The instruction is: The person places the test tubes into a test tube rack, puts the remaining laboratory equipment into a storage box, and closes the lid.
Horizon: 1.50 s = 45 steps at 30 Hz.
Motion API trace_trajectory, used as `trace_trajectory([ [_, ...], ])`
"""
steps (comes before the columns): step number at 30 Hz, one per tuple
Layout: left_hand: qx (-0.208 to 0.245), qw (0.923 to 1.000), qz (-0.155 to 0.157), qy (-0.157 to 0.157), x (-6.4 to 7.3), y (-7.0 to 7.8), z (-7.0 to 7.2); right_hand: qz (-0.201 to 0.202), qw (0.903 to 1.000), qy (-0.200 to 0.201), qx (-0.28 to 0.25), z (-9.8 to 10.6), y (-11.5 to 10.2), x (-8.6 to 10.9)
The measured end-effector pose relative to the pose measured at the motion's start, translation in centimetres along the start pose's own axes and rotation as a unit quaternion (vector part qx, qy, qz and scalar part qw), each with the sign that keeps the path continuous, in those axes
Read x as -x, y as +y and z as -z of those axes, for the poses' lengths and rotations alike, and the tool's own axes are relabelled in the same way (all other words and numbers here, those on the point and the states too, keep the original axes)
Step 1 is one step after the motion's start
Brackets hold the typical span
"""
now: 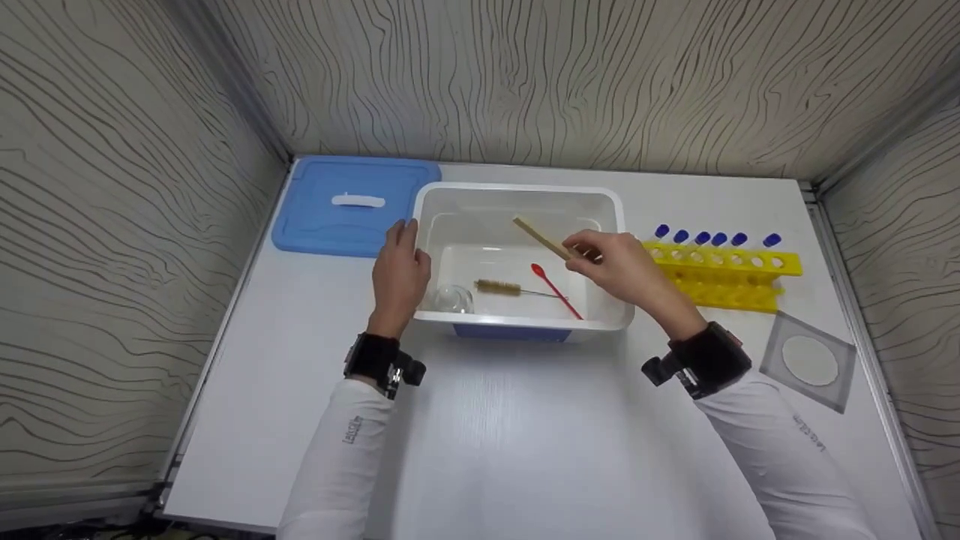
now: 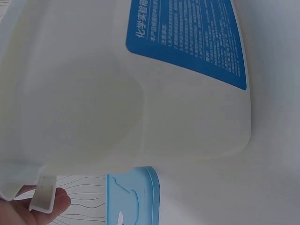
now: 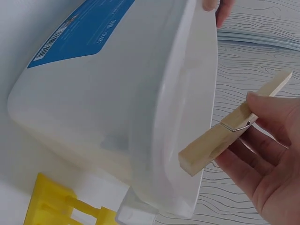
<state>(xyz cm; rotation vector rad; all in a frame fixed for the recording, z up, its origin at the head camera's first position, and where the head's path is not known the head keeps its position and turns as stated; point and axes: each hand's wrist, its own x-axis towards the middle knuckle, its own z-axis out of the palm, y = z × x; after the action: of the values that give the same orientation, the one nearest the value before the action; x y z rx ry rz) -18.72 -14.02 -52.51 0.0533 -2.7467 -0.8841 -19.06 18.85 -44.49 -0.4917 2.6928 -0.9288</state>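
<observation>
A wooden test tube clamp [image 3: 229,126] with a metal spring is pinched between the thumb and fingers of my right hand [image 1: 619,266], above the right side of a white plastic box [image 1: 517,325]. My left hand [image 1: 400,277] grips the box's left rim by its side latch [image 2: 44,194]. Inside the box lie a test tube brush [image 1: 498,287], a red spoon [image 1: 553,286] with a long handle, and a round clear glass vessel [image 1: 454,298] in the near left corner.
A blue lid [image 1: 315,206] with a white handle lies at the back left. On the right stands a yellow test tube rack [image 1: 720,300] with several blue-capped tubes. A grey square mesh [image 1: 776,349] with a white round centre lies near the table's right edge.
</observation>
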Motion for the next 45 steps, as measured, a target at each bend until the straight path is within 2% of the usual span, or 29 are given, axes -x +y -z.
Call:
trace_trajectory([
  [3,-0.001,1.0,-0.003,0.005,0.0,0.0,-0.1,0.009,0.9998,-0.013,0.013,-0.4,0.3,-0.4],
  [9,-0.007,0.9999,0.006,-0.006,-0.1,0.1,0.0,0.011,0.9977,-0.032,0.059,-1.3,0.8,-0.9],
  [13,-0.01,0.9999,0.011,-0.007,-0.1,0.0,0.1,0.024,0.9926,-0.047,0.11,-2.0,0.9,-1.1],
  [17,-0.006,0.9999,0.013,-0.004,-0.1,0.0,0.2,0.027,0.9878,-0.071,0.136,-2.6,1.0,-1.5],
  [24,-0.008,0.9999,0.01,-0.004,0.0,0.0,0.1,0.012,0.9793,-0.138,0.148,-3.4,1.4,-2.1],
  [31,-0.004,0.9999,0.008,-0.005,0.0,0.0,0.1,0.01,0.9655,-0.194,0.173,-4.0,2.1,-2.4],
  [37,-0.004,0.9999,0.01,-0.008,-0.1,0.1,0.1,-0.025,0.9597,-0.221,0.171,-4.3,2.5,-2.9],
  [42,-0.004,0.9999,0.009,-0.008,-0.2,0.0,0.0,-0.022,0.9529,-0.228,0.199,-4.7,2.8,-3.1],
  [45,-0.002,0.9999,0.008,-0.006,-0.2,0.0,0.0,-0.027,0.9529,-0.222,0.205,-5.0,3.0,-3.3],
])
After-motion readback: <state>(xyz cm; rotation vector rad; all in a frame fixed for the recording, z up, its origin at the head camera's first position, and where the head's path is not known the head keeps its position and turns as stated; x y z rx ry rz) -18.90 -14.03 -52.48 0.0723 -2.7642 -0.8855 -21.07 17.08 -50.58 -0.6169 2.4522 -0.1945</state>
